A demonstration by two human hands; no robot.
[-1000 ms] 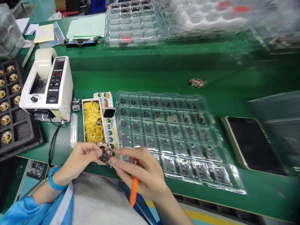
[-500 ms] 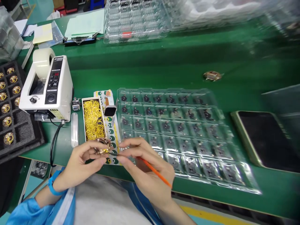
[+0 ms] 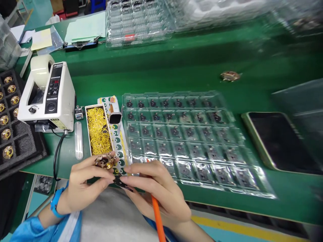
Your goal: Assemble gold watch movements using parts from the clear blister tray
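While the green tabletop [image 3: 164,74] is carrying a tape dispenser [image 3: 46,97], yellow-ring box [image 3: 99,130] and clear tray [image 3: 184,134], the left hand [image 3: 83,188] is pinching a gold disc [image 3: 104,160] over its near edge, the right hand [image 3: 156,191] gripping a black piece [image 3: 121,182] and orange stick [image 3: 157,215].

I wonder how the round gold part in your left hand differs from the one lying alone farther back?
The held round part is pinched by the left hand at the near edge of the bench; the lone round part lies untouched behind the clear tray. The right hand, gripping an orange stick, works beside the held one, far from the lone one. Both are round and coppery-gold.
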